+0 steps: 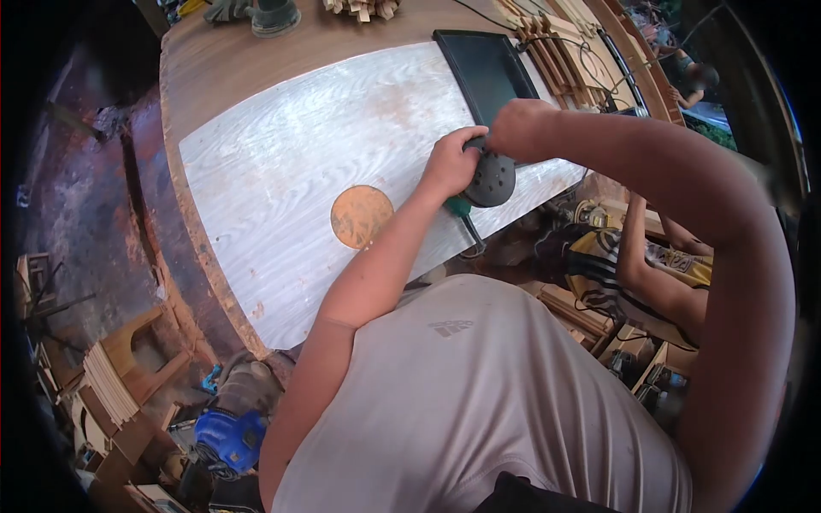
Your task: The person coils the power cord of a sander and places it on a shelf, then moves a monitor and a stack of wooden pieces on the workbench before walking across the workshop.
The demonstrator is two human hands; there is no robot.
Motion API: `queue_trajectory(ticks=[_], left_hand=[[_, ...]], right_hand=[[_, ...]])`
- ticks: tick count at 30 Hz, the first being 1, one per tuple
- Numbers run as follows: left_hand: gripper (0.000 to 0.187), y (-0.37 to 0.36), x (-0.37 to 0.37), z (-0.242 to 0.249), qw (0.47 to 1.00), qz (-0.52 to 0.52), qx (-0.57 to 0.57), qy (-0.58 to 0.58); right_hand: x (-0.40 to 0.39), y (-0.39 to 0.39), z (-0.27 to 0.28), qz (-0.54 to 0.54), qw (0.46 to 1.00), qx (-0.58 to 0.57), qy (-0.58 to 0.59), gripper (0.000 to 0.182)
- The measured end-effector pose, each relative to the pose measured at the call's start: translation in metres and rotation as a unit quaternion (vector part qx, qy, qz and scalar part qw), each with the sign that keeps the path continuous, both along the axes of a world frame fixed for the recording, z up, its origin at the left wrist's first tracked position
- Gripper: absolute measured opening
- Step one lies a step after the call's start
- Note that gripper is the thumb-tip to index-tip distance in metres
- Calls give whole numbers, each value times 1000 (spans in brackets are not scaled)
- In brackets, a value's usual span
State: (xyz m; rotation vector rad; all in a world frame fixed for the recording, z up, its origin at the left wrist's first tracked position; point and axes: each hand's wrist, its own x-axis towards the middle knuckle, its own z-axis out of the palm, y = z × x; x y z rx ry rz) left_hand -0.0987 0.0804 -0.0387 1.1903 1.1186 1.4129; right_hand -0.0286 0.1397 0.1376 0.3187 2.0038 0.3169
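My left hand (455,162) is wrapped around an orbital sander, tilted so that its black round pad (491,181) with dust holes faces up toward me. Part of the sander's green body (459,205) shows below the pad, and a cord runs down from it. At the pad's far edge, my right hand (523,130) is closed with its fingers bent inward; what they pinch is hidden. A tan sanding disc (362,216) lies flat on the pale wood-grain board (282,188), left of my left forearm.
A black rectangular tray (466,64) lies beyond my hands, beside stacked wooden strips (556,68) and cables. A dark cup-like container (275,17) stands at the back. A blue-and-grey power tool (229,436) is low on the left. Another person's arm (633,248) is close on the right.
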Motion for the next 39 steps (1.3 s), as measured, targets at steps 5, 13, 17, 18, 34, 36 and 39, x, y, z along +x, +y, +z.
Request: queue_trajectory(ticks=[5, 13, 17, 18, 34, 36, 39], left_hand=[[35, 2, 2, 8, 999, -41, -22, 27], [34, 15, 1, -6, 997, -57, -33, -40], [27, 8, 12, 11, 995, -76, -50, -29], [25, 7, 15, 14, 996, -67, -57, -7], [37, 6, 17, 2, 1000, -15, -18, -6], [37, 10, 16, -1, 999, -27, -24, 1], [35, 15, 15, -4, 998, -45, -24, -28]], right_hand=[[8, 4, -3, 148, 989, -17, 17, 13], [6, 0, -3, 95, 995, 2, 43, 15], [13, 8, -21, -66, 994, 2, 85, 14], [5, 13, -25, -75, 993, 7, 87, 14], [13, 0, -16, -133, 990, -25, 26, 22], [16, -5, -17, -130, 991, 6, 30, 20], [16, -6, -15, -94, 995, 32, 14, 20]])
